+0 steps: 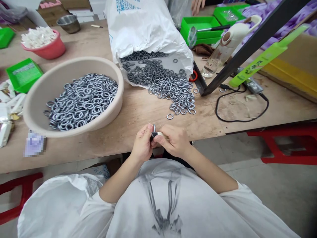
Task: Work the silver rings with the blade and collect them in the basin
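My left hand (143, 142) is closed in a pinch at the table's front edge, with a grey metal ring (154, 127) upright at its fingertips. Against it, my right hand (174, 140) is closed too, its thumb and fingers meeting the left fingertips. A small black piece (154, 134) with a white end shows between the two hands; its kind is hard to make out. Beyond my hands, a heap of the same rings (173, 89) spills from a white sack (146, 29) onto the table. More rings fill a large beige basin (119, 79) to the left.
Far left are a red bowl (53, 49) of white pieces, a metal bowl (68, 23) and a green tray (24, 74). A black metal post (247, 46), a bottle (226, 43) and a black cable (242, 119) occupy the right. Another person's hand (197, 6) shows at the back.
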{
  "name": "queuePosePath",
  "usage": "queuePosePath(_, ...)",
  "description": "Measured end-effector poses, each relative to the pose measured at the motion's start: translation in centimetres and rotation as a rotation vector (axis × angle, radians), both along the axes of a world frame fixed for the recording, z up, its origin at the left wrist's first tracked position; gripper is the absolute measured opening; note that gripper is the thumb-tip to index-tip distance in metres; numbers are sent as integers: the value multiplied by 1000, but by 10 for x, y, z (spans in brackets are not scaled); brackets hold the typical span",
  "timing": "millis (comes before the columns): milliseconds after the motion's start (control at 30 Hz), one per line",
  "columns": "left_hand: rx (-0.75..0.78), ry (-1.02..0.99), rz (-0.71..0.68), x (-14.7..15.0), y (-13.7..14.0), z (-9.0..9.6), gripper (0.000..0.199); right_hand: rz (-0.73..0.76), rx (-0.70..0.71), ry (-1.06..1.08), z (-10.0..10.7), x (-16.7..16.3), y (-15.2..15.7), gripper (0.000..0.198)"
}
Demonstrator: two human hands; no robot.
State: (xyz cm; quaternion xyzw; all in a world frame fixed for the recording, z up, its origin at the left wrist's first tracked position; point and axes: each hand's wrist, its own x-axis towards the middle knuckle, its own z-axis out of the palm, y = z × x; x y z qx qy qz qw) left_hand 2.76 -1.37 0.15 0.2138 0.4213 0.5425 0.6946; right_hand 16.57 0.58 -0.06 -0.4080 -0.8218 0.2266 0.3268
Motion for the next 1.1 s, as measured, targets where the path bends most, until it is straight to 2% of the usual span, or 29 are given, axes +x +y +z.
queuePosePath(167,-23,-28,-5,2,-2,2,51,-27,60,-21,-1,1,3,54)
queuePosePath(433,-10,-33,-33,2,-2,-2,51,-6,9,-21,-4,2,5,54)
queuePosePath(500,18,-27,-80,0,-4,-2,52,-93,-63,-19,-10,9,18,56)
queuePosePath(567,45,-27,-135,-3,-7,-1,52,-284,-132,-67,-18,18,35,55)
queuePosePath(633,58,-17,-152,-8,-7,-2,51,-406,-136,-212,-24,26,49,42)
queuePosePath(733,58,30,-111,-19,-4,-6,45,-429,-167,-417,-30,30,58,31)
queuePosePath(833,25,60,-84,-29,1,-10,39,-419,-247,-447,-31,26,60,24)
queuePosePath(900,-10,68,-78,-33,6,-11,35,-396,-289,-313,-31,23,60,18)
queuePosePath(967,-45,67,-64,-33,11,-12,36,-316,-376,-23,-28,21,58,18)
queuePosePath(1100,-61,57,-30,-20,20,-14,39,-61,-672,604,-18,9,49,42)
